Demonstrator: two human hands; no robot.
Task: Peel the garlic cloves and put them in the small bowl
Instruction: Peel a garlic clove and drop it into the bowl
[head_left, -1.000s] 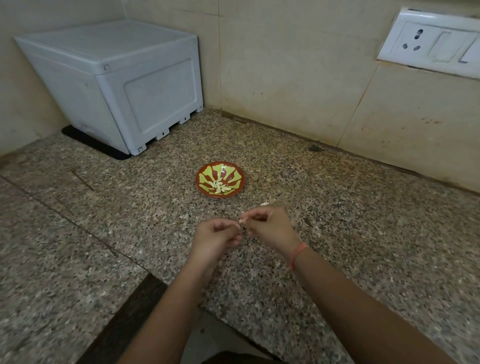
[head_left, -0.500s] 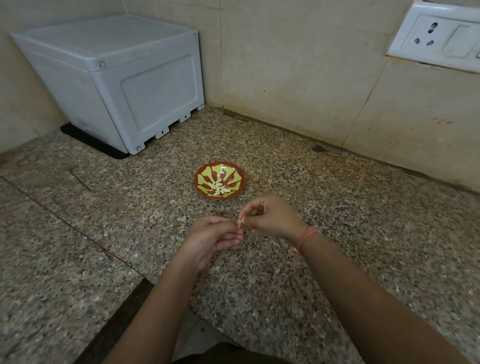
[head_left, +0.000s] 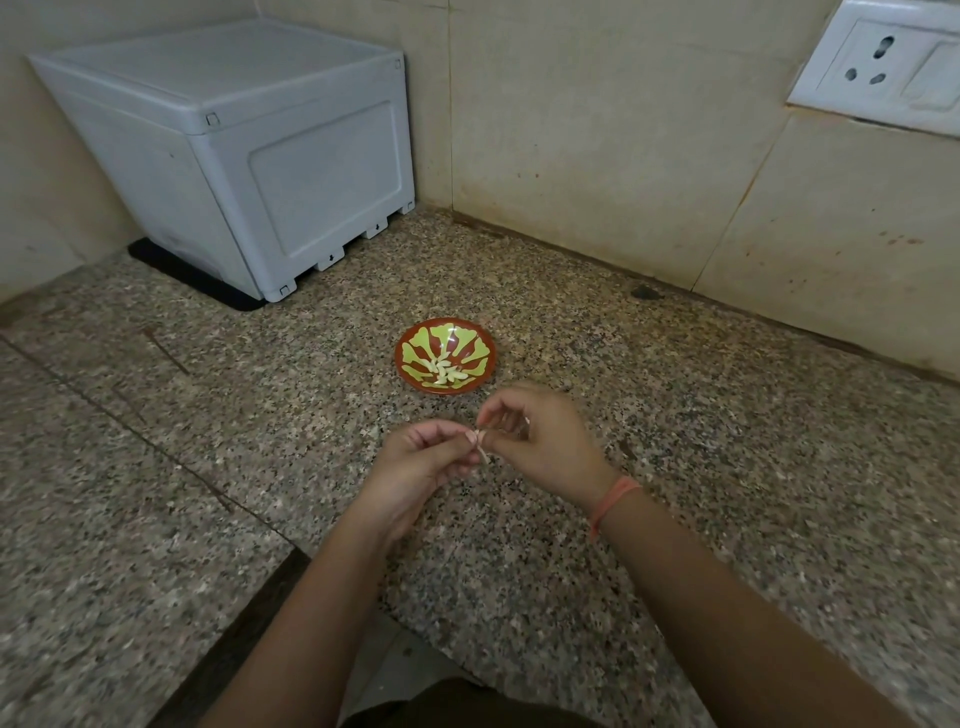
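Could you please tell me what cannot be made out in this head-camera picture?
Head view:
- Garlic clove, pinched between left hand and right hand: the hands cover most of it; how much skin remains is too small to tell.
- Peeled cloves in the small bowl: overlapping, exact count unclear.
- Wall socket: cut off by the right edge.

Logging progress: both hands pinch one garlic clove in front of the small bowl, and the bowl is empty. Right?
Not empty: the head view shows several peeled cloves in the small bowl. The rest stands: left hand and right hand pinch one garlic clove in front of it.
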